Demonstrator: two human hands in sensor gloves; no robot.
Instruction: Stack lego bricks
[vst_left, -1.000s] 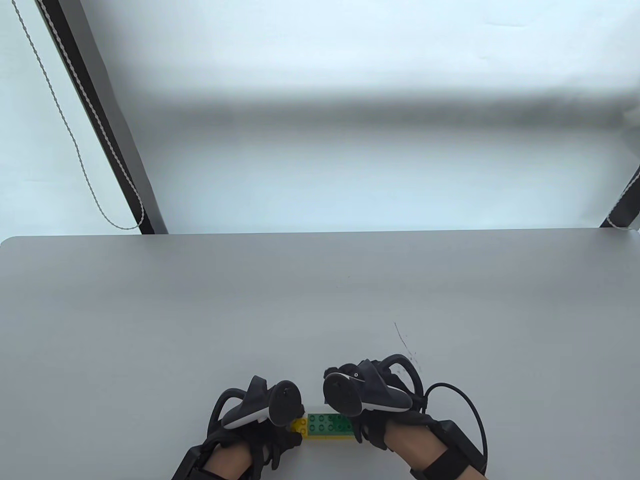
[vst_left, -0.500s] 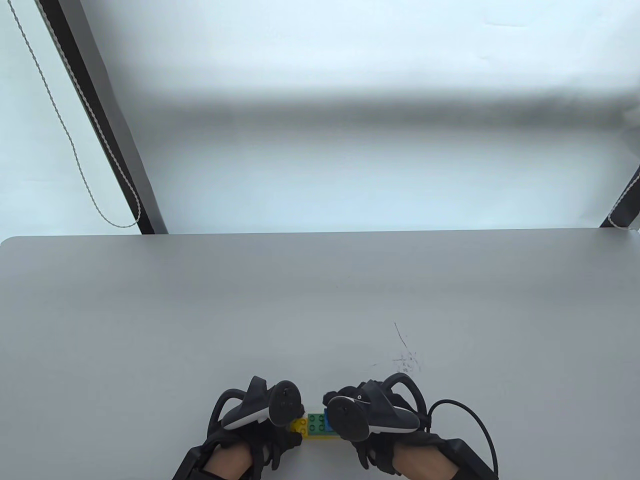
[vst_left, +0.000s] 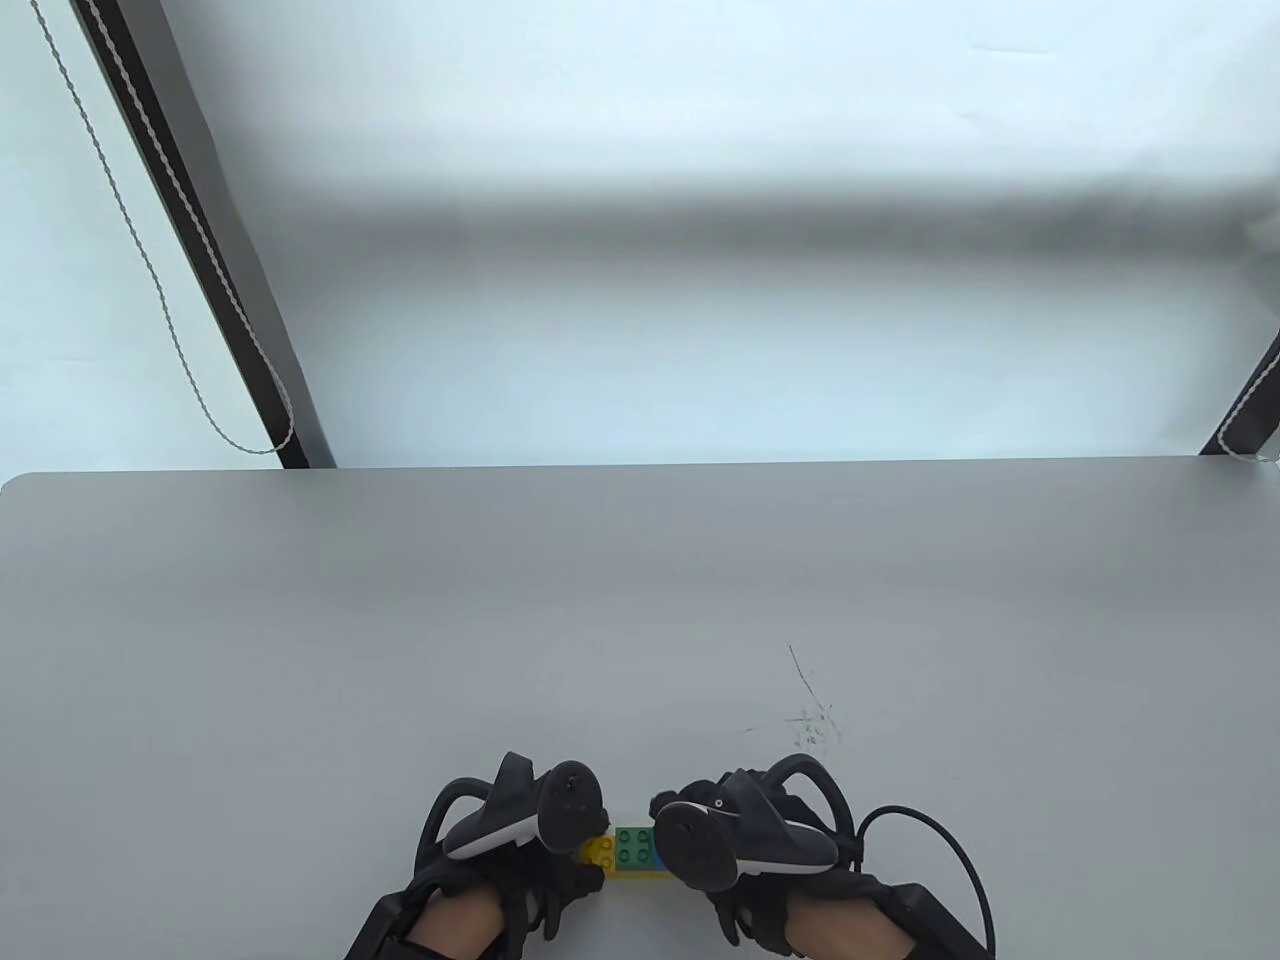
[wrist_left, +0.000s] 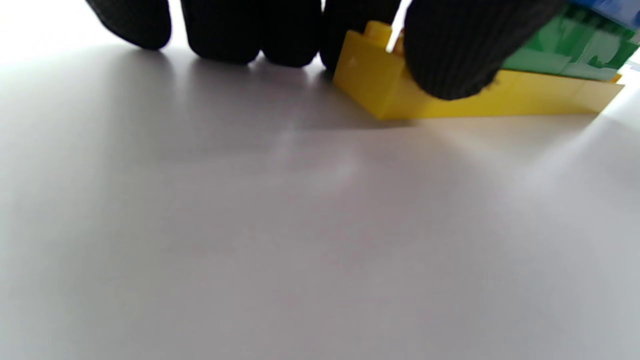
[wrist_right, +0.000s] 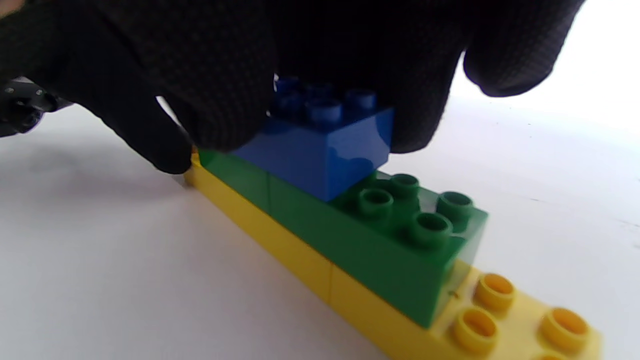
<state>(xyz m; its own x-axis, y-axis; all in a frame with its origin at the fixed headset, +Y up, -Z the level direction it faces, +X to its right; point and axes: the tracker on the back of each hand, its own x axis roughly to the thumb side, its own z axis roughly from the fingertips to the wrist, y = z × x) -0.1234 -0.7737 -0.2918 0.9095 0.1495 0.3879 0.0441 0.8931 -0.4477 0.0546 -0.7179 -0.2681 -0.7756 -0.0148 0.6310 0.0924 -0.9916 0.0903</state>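
A long yellow brick (vst_left: 600, 852) lies flat near the table's front edge, with a green brick (vst_left: 633, 846) stacked on it. In the right wrist view a small blue brick (wrist_right: 325, 145) sits on the green brick (wrist_right: 380, 240), above the yellow brick (wrist_right: 500, 310). My right hand (vst_left: 720, 860) grips the blue brick between thumb and fingers (wrist_right: 215, 100). My left hand (vst_left: 540, 860) holds the left end of the yellow brick (wrist_left: 380, 85) between thumb (wrist_left: 450, 55) and fingers. In the table view the right hand's tracker hides most of the blue brick.
The grey table (vst_left: 640, 620) stretches away beyond the hands. Faint scratch marks (vst_left: 810, 715) lie behind the right hand. A cable (vst_left: 930, 830) runs from the right wrist. Dark frame posts (vst_left: 200, 250) stand behind the table's far edge.
My right hand has moved left and nearer with the blue brick, over the right part of the green brick. My left hand and the yellow brick have stayed in place.
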